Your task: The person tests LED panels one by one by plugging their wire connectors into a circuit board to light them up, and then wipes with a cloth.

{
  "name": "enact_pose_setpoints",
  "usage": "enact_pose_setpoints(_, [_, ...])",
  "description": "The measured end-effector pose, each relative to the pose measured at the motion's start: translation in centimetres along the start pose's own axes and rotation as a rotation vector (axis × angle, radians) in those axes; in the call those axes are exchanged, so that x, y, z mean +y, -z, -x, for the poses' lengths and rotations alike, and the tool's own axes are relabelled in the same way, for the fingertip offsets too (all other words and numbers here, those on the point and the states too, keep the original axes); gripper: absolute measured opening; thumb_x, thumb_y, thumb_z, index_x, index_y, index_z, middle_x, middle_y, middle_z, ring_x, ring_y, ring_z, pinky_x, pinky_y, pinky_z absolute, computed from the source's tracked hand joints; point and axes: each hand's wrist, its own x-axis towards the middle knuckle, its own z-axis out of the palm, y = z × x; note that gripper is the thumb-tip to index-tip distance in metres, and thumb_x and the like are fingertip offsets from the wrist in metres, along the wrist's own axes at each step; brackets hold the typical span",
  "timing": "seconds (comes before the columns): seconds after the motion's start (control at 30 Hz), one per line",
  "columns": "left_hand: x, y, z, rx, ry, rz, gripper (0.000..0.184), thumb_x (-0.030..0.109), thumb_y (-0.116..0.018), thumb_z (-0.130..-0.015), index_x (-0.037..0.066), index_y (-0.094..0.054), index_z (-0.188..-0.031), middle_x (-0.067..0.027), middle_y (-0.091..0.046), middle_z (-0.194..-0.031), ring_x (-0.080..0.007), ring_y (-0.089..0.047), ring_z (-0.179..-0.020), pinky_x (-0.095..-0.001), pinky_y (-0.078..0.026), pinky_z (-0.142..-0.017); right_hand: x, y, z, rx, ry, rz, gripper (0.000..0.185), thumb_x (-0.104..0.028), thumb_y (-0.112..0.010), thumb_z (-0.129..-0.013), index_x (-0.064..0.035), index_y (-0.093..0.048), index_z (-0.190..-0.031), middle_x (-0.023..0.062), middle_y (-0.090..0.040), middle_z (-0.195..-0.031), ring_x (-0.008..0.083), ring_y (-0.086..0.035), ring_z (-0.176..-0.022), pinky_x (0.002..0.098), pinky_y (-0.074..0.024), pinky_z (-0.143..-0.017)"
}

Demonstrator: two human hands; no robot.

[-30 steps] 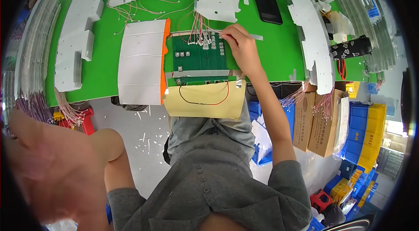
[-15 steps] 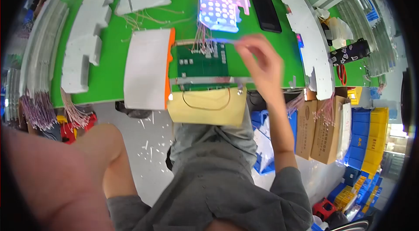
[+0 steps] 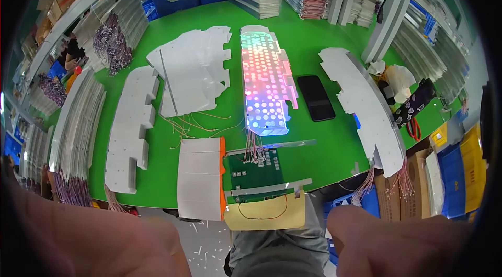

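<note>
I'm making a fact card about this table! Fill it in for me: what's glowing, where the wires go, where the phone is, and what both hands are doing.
Glowing: panel, green at the far end, pink in the middle, blue at the near end
Wires: between the panel's near end and the green board
Phone: right of the panel, screen dark
Left hand: lower left, close to the camera
Right hand: lower right, also close
Holding anything: can't tell

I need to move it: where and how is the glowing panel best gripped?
Probably pinch the glowing panel by its straight left edge, coming from the left over bare table; its right edge is stepped, wires leave its near end.
</note>
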Motion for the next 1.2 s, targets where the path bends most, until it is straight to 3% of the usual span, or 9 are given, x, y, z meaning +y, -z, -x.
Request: enact_pose_setpoints(1.2, [0.2,1.2,-0.5,-0.026,0.002,-0.026,0.07,0.058,-0.046,-0.071,0.015,-0.028,-0.123,-0.0028,-0.041,-0.088,-0.0128,-0.04,-0.069,-0.0249,-0.034,-0.053,0.8,-0.9,-2.5,-0.012,0.615,0.276,0.033,-0.021,-0.054,-0.086,-0.0043,-0.053,-0.115,0.0137,-0.059,-0.105,0.0205,-0.06,-0.094,0.033,-0.0491,-0.085])
